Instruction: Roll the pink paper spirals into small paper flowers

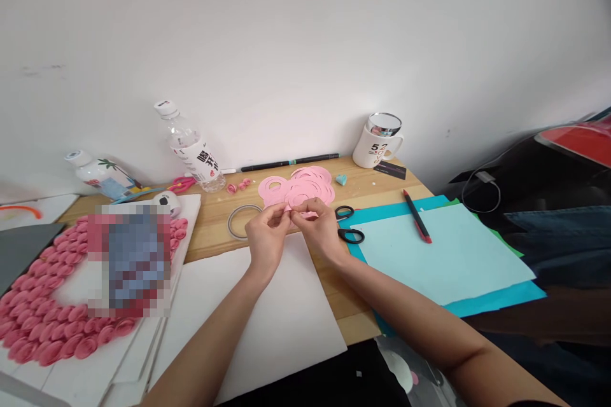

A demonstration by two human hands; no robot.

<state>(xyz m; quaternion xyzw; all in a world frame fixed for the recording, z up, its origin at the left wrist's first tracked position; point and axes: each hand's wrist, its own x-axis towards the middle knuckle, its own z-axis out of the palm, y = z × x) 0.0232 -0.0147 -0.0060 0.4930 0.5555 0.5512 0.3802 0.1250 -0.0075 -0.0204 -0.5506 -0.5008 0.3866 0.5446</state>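
Note:
My left hand (268, 233) and my right hand (319, 227) meet at the middle of the table, fingertips pinched together on a small piece of pink paper (287, 206). Most of that piece is hidden by my fingers. Just beyond them lies a pile of pink paper rings and spirals (310, 186). Black-handled scissors (352, 236) rest beside my right hand, their blades hidden. A roll of tape (237, 222) lies left of my left hand. Under my forearms is a white sheet of paper (267, 324).
Pink rolled paper flowers (62, 331) cover a white board at left. Behind stand a clear bottle (193, 149) and a white mug (375, 146). A black pen (291, 162) lies along the wall. At right, a red-and-black pen (417, 216) rests on pale blue paper (443, 261).

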